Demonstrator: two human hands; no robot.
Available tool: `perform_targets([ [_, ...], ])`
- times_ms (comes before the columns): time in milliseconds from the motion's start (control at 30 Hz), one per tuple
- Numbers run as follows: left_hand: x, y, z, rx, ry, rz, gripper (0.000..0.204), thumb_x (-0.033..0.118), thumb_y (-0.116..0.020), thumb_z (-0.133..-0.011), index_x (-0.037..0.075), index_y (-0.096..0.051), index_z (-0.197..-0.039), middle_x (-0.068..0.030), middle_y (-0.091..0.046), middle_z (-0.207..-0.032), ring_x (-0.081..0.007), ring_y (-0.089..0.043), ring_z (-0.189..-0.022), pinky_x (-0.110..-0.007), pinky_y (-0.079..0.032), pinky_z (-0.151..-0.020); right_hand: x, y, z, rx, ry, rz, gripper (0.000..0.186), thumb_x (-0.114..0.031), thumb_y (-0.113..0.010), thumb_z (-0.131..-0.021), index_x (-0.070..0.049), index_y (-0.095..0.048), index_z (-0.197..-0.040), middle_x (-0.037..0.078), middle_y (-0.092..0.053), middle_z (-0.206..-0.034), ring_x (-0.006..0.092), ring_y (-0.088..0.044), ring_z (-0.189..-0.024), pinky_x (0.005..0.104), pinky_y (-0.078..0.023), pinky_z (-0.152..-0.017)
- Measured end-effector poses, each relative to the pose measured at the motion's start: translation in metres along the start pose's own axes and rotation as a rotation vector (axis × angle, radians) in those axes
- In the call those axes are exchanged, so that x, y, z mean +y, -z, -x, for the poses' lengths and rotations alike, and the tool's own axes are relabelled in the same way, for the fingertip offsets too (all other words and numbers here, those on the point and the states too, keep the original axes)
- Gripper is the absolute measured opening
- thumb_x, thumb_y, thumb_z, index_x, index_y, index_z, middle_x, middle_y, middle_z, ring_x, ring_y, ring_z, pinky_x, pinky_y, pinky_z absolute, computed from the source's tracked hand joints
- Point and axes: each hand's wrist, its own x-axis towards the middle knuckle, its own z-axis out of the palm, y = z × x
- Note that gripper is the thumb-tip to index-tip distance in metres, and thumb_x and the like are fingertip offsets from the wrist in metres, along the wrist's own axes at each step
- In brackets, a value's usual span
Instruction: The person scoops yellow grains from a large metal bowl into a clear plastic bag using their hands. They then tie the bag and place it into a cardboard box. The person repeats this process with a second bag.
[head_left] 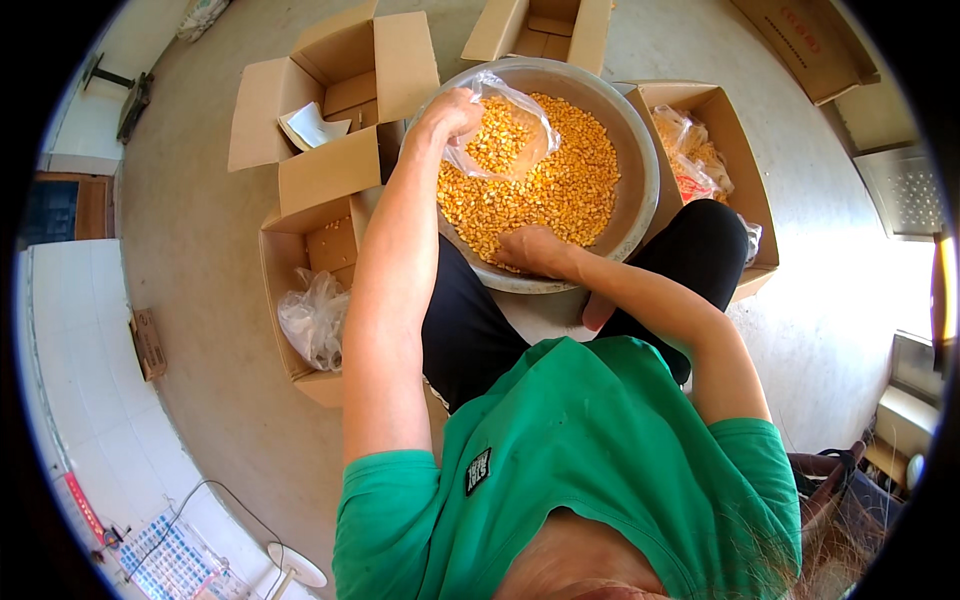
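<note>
A large round metal basin holds a heap of yellow corn kernels. My left hand grips the rim of a clear plastic bag that lies over the kernels and is partly filled with corn. My right hand rests in the kernels at the basin's near edge, fingers curled into the corn. Whether it holds any kernels is hidden. I sit with the basin between my knees, wearing a green shirt and black trousers.
Open cardboard boxes surround the basin: one at the left with a white item, one below it with crumpled clear bags, one at the right with filled corn bags, another at the top. The floor is bare concrete.
</note>
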Motion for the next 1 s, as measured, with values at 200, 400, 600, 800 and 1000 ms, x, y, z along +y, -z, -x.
perform_targets([
  [200,0.003,-0.002,0.000,0.009,-0.012,0.001,0.044,0.029,-0.051,-0.090,-0.003,-0.052,-0.121,-0.0139,-0.065,-0.093,-0.0227,-0.059,-0.053,-0.038,-0.049,-0.054,0.017,-0.004,0.003,0.128,-0.018,-0.304,0.027,-0.029,-0.053,-0.090,-0.004,-0.061,-0.086,0.017,-0.065,-0.081,0.0347,-0.062,-0.065,0.0443,-0.051,-0.063],
  [400,-0.009,-0.002,-0.018,-0.065,-0.006,-0.135,0.044,0.023,-0.048,-0.089,-0.002,-0.054,-0.124,-0.0196,-0.067,-0.101,-0.0269,-0.065,-0.060,-0.040,-0.052,-0.058,0.014,0.039,0.011,-0.200,-0.273,-1.128,0.024,-0.027,-0.052,-0.088,-0.005,-0.061,-0.085,0.006,-0.059,-0.071,0.0151,-0.051,-0.051,0.0293,-0.038,-0.044],
  [600,0.004,0.001,0.005,-0.004,-0.011,-0.013,0.042,0.023,-0.048,-0.089,-0.003,-0.055,-0.121,-0.0204,-0.066,-0.102,-0.0264,-0.064,-0.059,-0.039,-0.052,-0.058,-0.002,0.060,0.023,-0.388,-0.308,-1.339,0.021,-0.027,-0.051,-0.091,-0.010,-0.059,-0.083,-0.001,-0.051,-0.065,0.0062,-0.038,-0.046,0.0211,-0.026,-0.038],
  [800,0.004,-0.001,0.003,0.007,-0.015,0.019,0.046,0.023,-0.048,-0.089,0.000,-0.052,-0.128,-0.0194,-0.067,-0.102,-0.0260,-0.064,-0.060,-0.039,-0.052,-0.058,0.006,0.047,0.017,-0.341,-0.288,-1.348,0.024,-0.029,-0.051,-0.092,-0.011,-0.059,-0.079,-0.004,-0.045,-0.061,0.0052,-0.032,-0.043,0.0223,-0.023,-0.037],
  [1000,-0.003,-0.001,-0.001,0.000,-0.013,-0.019,0.043,0.025,-0.048,-0.089,-0.001,-0.054,-0.124,-0.0173,-0.066,-0.094,-0.0258,-0.063,-0.060,-0.040,-0.051,-0.059,0.001,0.077,-0.010,0.060,-0.370,-1.330,0.029,-0.033,-0.055,-0.093,-0.008,-0.057,-0.077,-0.002,-0.045,-0.060,0.0058,-0.033,-0.041,0.0231,-0.022,-0.036],
])
